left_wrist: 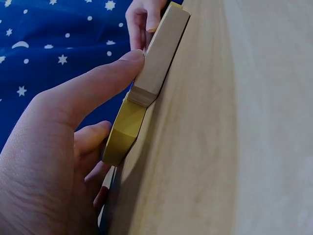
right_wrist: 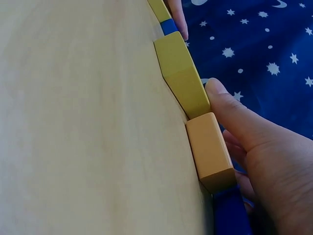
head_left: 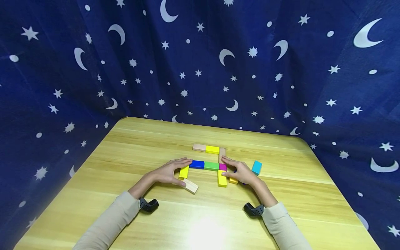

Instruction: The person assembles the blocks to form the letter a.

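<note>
My left hand (head_left: 165,172) arches over a yellow block (head_left: 184,172), its fingertips by the left end of a blue block (head_left: 197,164). Its thumb touches a plain wooden block (left_wrist: 161,56) that lies slanted on the table. Blue, green (head_left: 211,166) and magenta (head_left: 223,167) blocks form a row between the hands. My right hand (head_left: 245,172) has its thumb against a second yellow block (head_left: 222,178) below the magenta one; its fingers reach towards an upper wooden block (head_left: 222,152). Beneath this hand lie an orange block (right_wrist: 210,149) and a partly hidden dark blue block (right_wrist: 231,213).
Farther back, a pinkish wooden block (head_left: 199,147) and another yellow block (head_left: 212,149) lie end to end, joining the upper wooden block. A light blue block (head_left: 257,167) lies apart at the right. A starry blue curtain (head_left: 200,62) hangs behind the wooden table (head_left: 150,139).
</note>
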`<state>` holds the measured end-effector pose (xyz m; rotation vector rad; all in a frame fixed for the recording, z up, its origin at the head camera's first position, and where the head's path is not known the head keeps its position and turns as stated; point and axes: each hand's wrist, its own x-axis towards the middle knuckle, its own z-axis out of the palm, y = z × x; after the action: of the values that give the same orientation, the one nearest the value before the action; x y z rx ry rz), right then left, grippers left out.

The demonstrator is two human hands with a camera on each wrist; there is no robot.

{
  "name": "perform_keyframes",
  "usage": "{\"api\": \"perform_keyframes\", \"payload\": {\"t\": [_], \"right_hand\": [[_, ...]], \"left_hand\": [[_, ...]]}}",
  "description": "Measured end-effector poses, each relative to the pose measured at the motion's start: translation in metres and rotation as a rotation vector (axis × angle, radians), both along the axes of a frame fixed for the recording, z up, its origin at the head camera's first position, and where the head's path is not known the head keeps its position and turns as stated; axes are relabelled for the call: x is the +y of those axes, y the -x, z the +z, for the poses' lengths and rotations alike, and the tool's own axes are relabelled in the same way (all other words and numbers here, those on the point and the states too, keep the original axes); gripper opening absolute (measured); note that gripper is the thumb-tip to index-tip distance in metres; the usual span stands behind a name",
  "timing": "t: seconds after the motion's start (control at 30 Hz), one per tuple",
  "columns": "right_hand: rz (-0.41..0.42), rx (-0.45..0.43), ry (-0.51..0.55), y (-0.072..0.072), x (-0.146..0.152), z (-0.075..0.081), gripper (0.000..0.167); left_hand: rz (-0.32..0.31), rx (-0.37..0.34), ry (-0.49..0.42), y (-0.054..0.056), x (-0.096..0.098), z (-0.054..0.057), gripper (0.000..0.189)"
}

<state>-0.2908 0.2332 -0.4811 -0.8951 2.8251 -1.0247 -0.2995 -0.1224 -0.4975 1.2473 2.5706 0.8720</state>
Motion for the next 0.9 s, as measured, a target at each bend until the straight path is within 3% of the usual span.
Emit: {"api": "perform_keyframes", "payload": {"t": [0.9], "right_hand": [[0.043, -0.05, -0.008, -0.0027, 0.0011, 0.0062, 0.064]], "left_hand": [[-0.011, 0.003, 0.008, -0.0011, 0.0002, 0.0015, 0.094]]}}
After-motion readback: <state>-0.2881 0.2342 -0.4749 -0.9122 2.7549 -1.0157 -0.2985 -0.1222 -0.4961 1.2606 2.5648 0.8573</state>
